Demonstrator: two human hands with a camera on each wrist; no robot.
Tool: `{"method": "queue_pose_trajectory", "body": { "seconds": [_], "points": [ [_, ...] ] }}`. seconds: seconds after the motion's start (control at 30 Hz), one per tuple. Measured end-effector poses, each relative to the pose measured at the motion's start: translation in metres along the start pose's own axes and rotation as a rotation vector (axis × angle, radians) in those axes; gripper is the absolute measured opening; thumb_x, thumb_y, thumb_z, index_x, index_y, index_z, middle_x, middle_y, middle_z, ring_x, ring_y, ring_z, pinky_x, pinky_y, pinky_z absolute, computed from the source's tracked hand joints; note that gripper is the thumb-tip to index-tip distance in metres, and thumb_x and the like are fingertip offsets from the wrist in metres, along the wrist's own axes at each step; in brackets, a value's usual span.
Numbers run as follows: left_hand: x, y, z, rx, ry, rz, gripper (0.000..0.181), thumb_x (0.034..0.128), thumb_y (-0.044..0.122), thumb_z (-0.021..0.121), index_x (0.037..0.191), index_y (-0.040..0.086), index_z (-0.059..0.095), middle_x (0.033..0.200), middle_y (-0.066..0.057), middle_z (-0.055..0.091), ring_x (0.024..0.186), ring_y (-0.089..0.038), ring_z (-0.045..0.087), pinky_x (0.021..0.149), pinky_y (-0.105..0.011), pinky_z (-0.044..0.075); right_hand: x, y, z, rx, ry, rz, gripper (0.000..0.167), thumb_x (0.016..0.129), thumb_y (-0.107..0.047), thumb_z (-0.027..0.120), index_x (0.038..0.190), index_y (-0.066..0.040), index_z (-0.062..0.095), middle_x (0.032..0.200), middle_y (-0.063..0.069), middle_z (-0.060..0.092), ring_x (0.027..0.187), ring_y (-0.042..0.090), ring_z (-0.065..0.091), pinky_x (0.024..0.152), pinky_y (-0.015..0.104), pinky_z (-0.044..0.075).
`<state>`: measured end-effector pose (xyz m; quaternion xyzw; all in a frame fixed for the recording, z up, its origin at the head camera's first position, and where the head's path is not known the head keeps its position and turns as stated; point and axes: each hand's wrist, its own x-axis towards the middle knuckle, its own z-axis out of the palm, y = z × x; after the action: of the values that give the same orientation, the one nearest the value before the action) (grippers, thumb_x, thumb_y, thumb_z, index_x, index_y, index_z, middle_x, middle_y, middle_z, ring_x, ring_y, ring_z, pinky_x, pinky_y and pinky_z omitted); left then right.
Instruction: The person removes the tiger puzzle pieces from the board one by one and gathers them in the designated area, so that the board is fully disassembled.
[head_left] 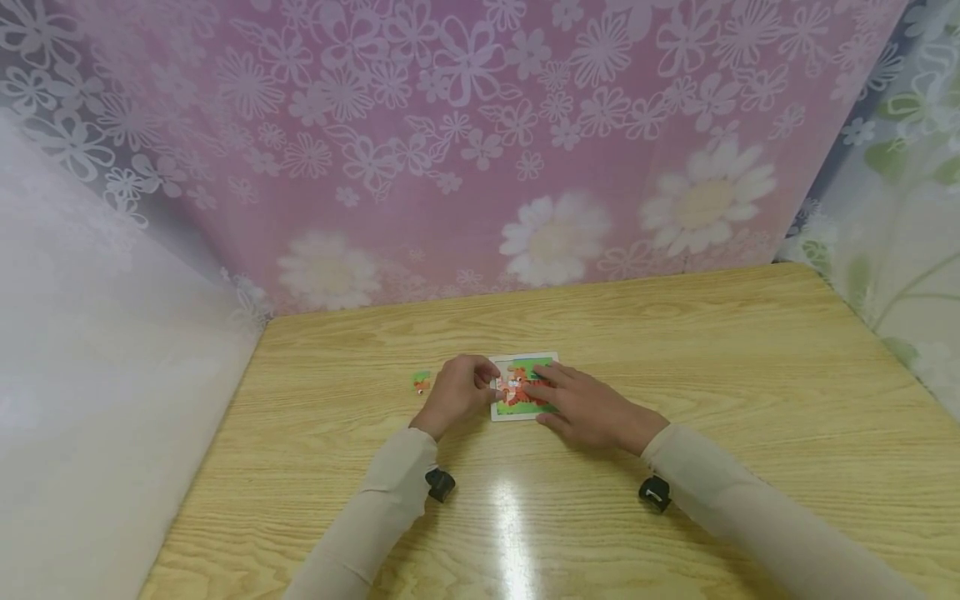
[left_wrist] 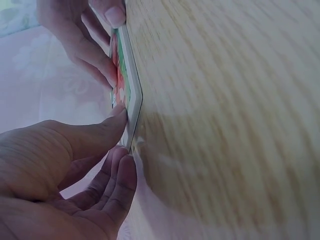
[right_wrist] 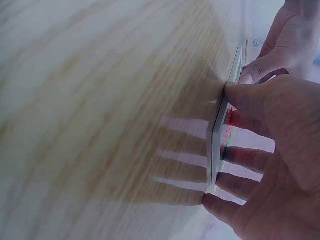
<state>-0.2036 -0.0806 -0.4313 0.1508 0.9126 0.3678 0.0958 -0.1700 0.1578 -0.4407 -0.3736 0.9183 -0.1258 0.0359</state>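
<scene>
A small jigsaw puzzle [head_left: 523,409] in a white-framed board lies on the table, showing an orange striped animal on green. At its left edge my left hand [head_left: 459,390] holds it, the thumb on the picture and curled fingers by the edge, also seen in the left wrist view. My right hand [head_left: 588,407] rests over the right side with spread, fairly straight fingers. In the right wrist view its thumb touches the frame and several fingertips touch the board [right_wrist: 218,135]. A loose puzzle piece [head_left: 422,382], green and orange, lies left of my left hand. Fingers hide parts of the picture.
The wood-grain table [head_left: 337,467] reaches a pink flowered curtain [head_left: 420,208] at the back. A pale sheet [head_left: 90,350] hangs at the left and a leafy-patterned one [head_left: 907,250] at the right. Both wrists carry small black devices [head_left: 440,484].
</scene>
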Motion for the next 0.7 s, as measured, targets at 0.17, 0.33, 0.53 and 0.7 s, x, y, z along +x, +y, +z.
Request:
{"method": "queue_pose_trajectory", "body": {
  "seconds": [0.17, 0.33, 0.53, 0.7],
  "points": [
    [-0.0013, -0.0002, 0.0005, -0.032, 0.014, 0.003, 0.018, 0.0870, 0.007, 0.081, 0.104, 0.003, 0.074, 0.098, -0.008, 0.069, 0.083, -0.016, 0.063, 0.076, -0.033, 0.055, -0.0003, -0.0007, -0.0008, 0.007, 0.003, -0.002, 0.052, 0.103, -0.030, 0.061, 0.147, -0.003, 0.052, 0.153, 0.027, 0.041, 0.142, 0.047, 0.037, 0.115, 0.057, 0.031],
    [-0.0021, -0.0009, 0.0021, -0.062, 0.038, 0.007, 0.013, 0.0888, 0.006, 0.079, 0.101, 0.004, 0.074, 0.097, -0.007, 0.070, 0.083, -0.015, 0.064, 0.075, -0.032, 0.056, -0.0006, -0.0022, -0.0021, 0.017, 0.001, 0.002, 0.051, 0.103, -0.030, 0.061, 0.146, -0.003, 0.053, 0.153, 0.027, 0.041, 0.141, 0.048, 0.037, 0.114, 0.057, 0.032],
    [-0.0024, -0.0024, 0.0034, -0.112, 0.069, 0.013, 0.006, 0.0924, 0.006, 0.075, 0.098, 0.005, 0.074, 0.094, -0.004, 0.072, 0.083, -0.015, 0.068, 0.076, -0.031, 0.057, -0.0003, -0.0030, -0.0027, 0.012, 0.005, 0.004, 0.051, 0.103, -0.029, 0.062, 0.145, -0.003, 0.054, 0.152, 0.027, 0.041, 0.141, 0.048, 0.038, 0.114, 0.056, 0.033],
    [-0.0022, -0.0031, 0.0049, -0.123, 0.092, 0.013, 0.003, 0.0941, 0.008, 0.074, 0.097, 0.006, 0.074, 0.091, -0.002, 0.073, 0.084, -0.015, 0.069, 0.078, -0.034, 0.057, -0.0003, -0.0030, -0.0029, 0.021, 0.004, 0.009, 0.051, 0.102, -0.029, 0.062, 0.145, -0.003, 0.054, 0.153, 0.027, 0.041, 0.141, 0.048, 0.037, 0.114, 0.056, 0.033]
  ]
}}
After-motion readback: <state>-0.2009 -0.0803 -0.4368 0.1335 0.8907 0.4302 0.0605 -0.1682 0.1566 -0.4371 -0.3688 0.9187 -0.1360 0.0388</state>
